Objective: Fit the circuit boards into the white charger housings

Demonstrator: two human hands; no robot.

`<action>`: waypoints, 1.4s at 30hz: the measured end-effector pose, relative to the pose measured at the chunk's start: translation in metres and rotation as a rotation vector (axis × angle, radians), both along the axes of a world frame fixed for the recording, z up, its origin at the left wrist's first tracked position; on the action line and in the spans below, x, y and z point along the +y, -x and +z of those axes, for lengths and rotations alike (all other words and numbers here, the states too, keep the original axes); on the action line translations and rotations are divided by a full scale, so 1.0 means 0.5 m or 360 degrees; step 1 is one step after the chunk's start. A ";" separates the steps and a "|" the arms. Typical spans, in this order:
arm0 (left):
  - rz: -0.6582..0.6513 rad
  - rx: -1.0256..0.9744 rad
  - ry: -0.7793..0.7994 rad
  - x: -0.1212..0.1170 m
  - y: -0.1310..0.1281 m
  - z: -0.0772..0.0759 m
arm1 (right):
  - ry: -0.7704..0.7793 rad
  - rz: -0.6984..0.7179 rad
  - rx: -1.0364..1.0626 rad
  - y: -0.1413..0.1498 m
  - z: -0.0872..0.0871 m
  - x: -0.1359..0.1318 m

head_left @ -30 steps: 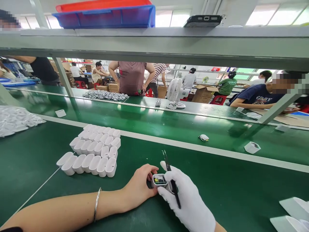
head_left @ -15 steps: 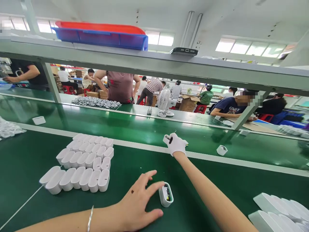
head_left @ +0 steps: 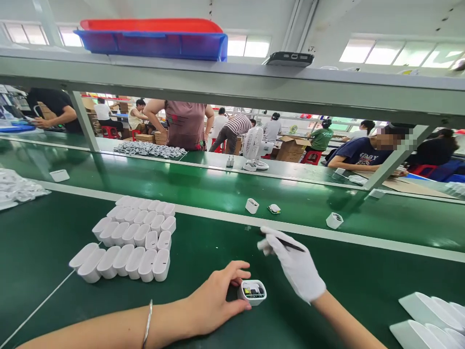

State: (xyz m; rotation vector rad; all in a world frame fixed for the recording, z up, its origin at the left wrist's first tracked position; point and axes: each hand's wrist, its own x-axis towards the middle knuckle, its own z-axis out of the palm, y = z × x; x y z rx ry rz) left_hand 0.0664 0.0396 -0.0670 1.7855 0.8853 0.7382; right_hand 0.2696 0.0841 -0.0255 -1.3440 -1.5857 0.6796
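Note:
My bare left hand (head_left: 214, 300) pinches a small white open-topped housing (head_left: 252, 292) that stands on the green mat (head_left: 203, 252), with coloured parts showing inside it. My right hand (head_left: 295, 264), in a white glove, hovers just above and right of it, closed around black tweezers (head_left: 286, 244). Beyond, on the conveyor belt (head_left: 218, 191), stands another white housing (head_left: 252, 205), with a flat small part (head_left: 274, 209) beside it and a third housing (head_left: 334, 220) further right.
Several rows of empty white shells (head_left: 131, 240) lie to the left on the mat. More white shells (head_left: 432, 320) sit at the lower right. A shelf beam (head_left: 232, 85) carries a blue and red bin (head_left: 152, 39) and a phone (head_left: 288, 59). People work beyond.
My right hand came back from the conveyor, where it left a white housing. My left hand, open half a second ago, now pinches the housing on the mat.

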 end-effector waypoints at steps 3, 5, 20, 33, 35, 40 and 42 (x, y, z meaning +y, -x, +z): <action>0.0070 -0.0061 0.0115 0.004 -0.005 -0.003 | 0.0122 0.0005 0.0414 -0.001 -0.001 -0.076; 0.0120 -0.0067 0.0126 0.003 -0.005 -0.002 | 0.0199 -0.0078 0.0630 0.007 -0.007 -0.100; 0.0226 0.0016 0.0109 0.002 -0.007 0.000 | 0.0356 -0.0269 0.0865 0.041 -0.039 -0.109; 0.0192 -0.0002 0.0073 0.000 -0.006 0.002 | 0.0435 -0.0200 0.0802 0.051 -0.023 -0.108; 0.0191 0.0004 0.0059 0.000 -0.005 0.001 | 0.0417 -0.0266 0.0790 0.042 -0.018 -0.104; 0.0151 0.0061 -0.0008 0.000 -0.006 -0.012 | -0.0115 -0.0373 0.0530 0.003 -0.022 -0.095; 0.0148 0.0123 -0.0078 -0.002 -0.006 -0.009 | -0.0339 -0.0095 0.0301 0.002 -0.034 -0.100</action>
